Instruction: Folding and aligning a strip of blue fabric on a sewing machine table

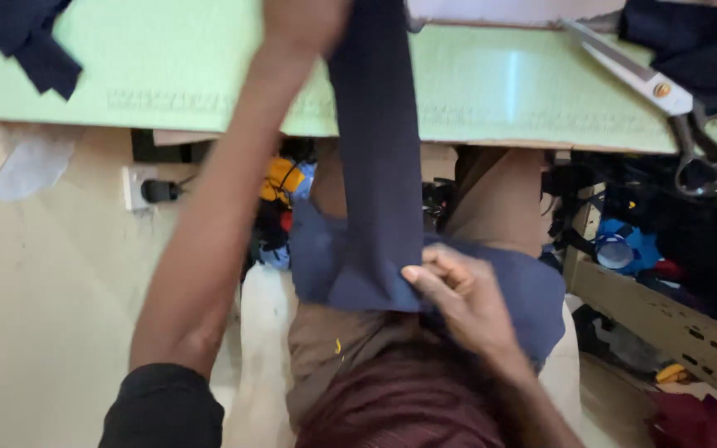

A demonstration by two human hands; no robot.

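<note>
- The navy fabric strip (375,149) hangs in a long band from the top of the view down to the person's lap, where it meets a wider piece of the same blue cloth (533,299) spread over the knees.
- The left hand (304,21) is up at the top edge of the frame beside the band's upper end; its fingers are cut off, so whether it grips or lies spread cannot be told.
- The right hand (462,299) is down at the lap, thumb and fingers pinched together on the lower edge of the band.
- By its look the cloth is light and limp: it drapes straight, folds where it lands, and will sag wherever it is not held taut.
- Best holds, as a judgement: the two ends, pinched at the edge, so the band stays flat between them.
- The count: one long band, one wider piece on the lap.
- On the pale green surface (168,75) lies one pair of tailor's shears (657,87), closed, to the right.
- Two dark cloth heaps sit on that surface, one at the left corner (22,37), one at the right (690,41).
- One wall socket (139,189) with one plug shows below the surface edge.
</note>
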